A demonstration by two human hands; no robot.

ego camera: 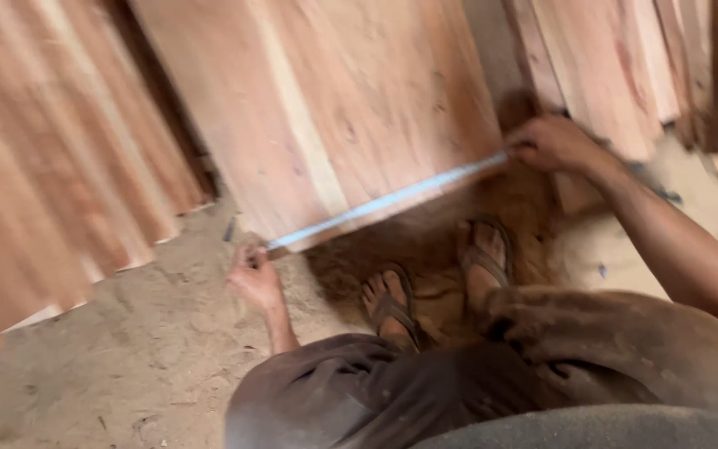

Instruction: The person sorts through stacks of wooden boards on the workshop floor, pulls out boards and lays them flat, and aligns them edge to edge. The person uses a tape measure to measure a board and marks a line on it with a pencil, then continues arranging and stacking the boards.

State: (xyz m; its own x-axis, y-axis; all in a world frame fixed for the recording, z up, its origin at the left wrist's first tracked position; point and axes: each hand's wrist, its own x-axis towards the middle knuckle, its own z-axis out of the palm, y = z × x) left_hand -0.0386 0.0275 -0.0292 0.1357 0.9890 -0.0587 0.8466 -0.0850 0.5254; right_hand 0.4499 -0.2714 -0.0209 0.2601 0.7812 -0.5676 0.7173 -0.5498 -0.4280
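Where the sandalled feet stand on sawdust, bare dirt floor lies open to the left. Left hand, grip pinched on the tape measure, sits at the wooden panel bottom's left corner; right hand, closed on the tape, holds its right edge. Leaning boards flank both sides.
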